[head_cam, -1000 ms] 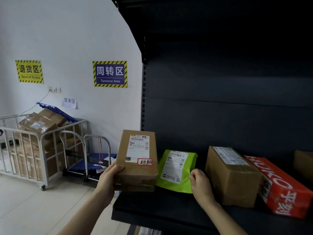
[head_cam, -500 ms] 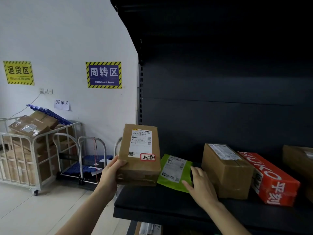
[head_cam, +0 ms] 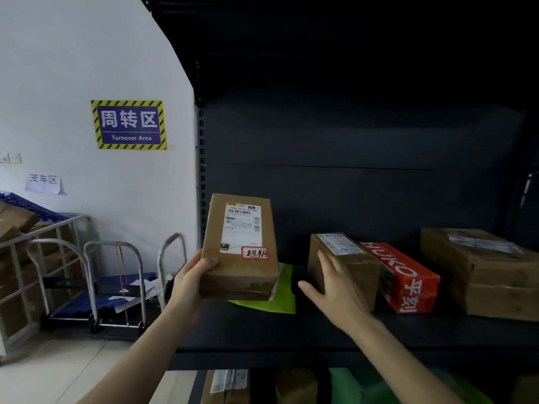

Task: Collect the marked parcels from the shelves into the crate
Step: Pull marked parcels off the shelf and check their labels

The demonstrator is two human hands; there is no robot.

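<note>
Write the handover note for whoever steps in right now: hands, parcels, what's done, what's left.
Left hand: gripping the brown parcel with the red-bordered handwritten sticker, held up in front of the shelf.
Right hand: open, palm against the front of the small brown box on the shelf, not gripping it.
On the shelf: the green mailer lying flat behind the held parcel, the red box, and a large brown box at far right.
Done: one marked parcel is in hand.
Left: put it in the crate, which is not in view; check the remaining parcels for marks, none visible from here.
</note>
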